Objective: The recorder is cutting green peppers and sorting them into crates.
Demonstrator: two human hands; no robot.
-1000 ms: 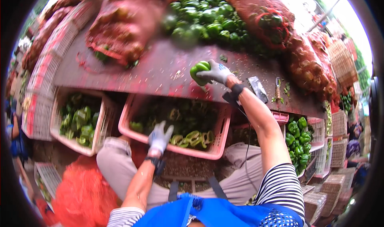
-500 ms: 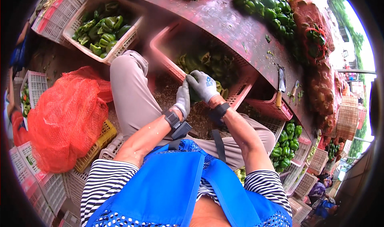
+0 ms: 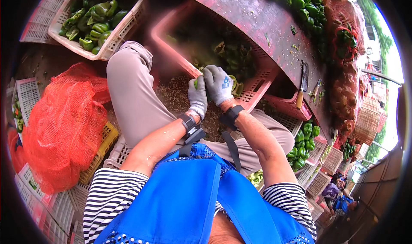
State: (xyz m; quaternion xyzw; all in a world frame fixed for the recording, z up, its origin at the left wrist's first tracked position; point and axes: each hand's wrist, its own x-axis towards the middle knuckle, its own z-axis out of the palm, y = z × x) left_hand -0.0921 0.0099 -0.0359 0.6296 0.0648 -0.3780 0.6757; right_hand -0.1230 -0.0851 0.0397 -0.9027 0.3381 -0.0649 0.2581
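In gloves, my left hand (image 3: pixel 198 99) and my right hand (image 3: pixel 219 86) are pressed together over the near rim of a pink crate (image 3: pixel 176 60). A bit of green pepper (image 3: pixel 196 84) shows at the left hand's fingertips; the rest of it is hidden by the gloves. Both hands are closed, the right with its fingers curled over against the left. Inside the crate, under shade, lie several green peppers and pieces (image 3: pixel 234 57).
At the upper left, a white crate (image 3: pixel 133 18) holds green peppers. Left of my leg, a red mesh sack (image 3: pixel 64 128) lies over a yellow crate (image 3: pixel 107 140). On the metal table (image 3: pixel 257 22) rest a cleaver (image 3: pixel 304 78), a smaller knife (image 3: pixel 316 88) and more peppers (image 3: pixel 300 5).
My hands stay together, with the fingers now more upright and the left hand higher against the right. Green now shows at the left fingertips. The whole view has shifted slightly.
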